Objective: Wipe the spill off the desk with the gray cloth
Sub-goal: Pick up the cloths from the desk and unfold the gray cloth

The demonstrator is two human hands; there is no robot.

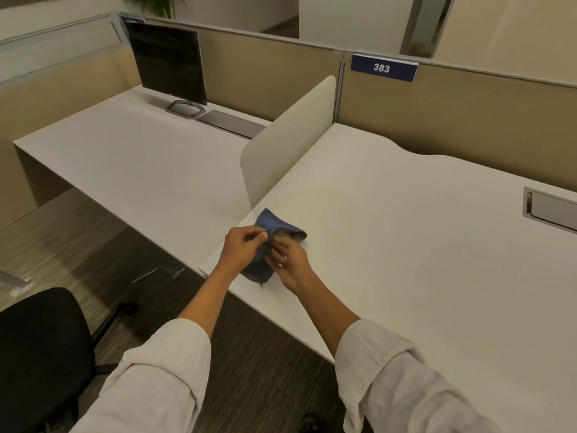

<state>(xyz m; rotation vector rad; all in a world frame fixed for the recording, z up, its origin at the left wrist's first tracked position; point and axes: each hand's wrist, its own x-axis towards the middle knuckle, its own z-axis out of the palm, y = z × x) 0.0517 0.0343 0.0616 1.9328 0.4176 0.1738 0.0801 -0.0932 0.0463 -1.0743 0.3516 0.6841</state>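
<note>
A bunched cloth, gray on one face and blue on the other, rests on the near left corner of the white desk. My left hand pinches its upper left edge between thumb and fingers. My right hand grips the cloth's middle from the right, and both hands hide much of the fabric. I make out no spill on the desk surface.
A low cream divider separates this desk from the left desk, which holds a dark monitor. A metal cable hatch sits at the desk's right edge. A black office chair stands at lower left. Beige partition with plate 383 behind.
</note>
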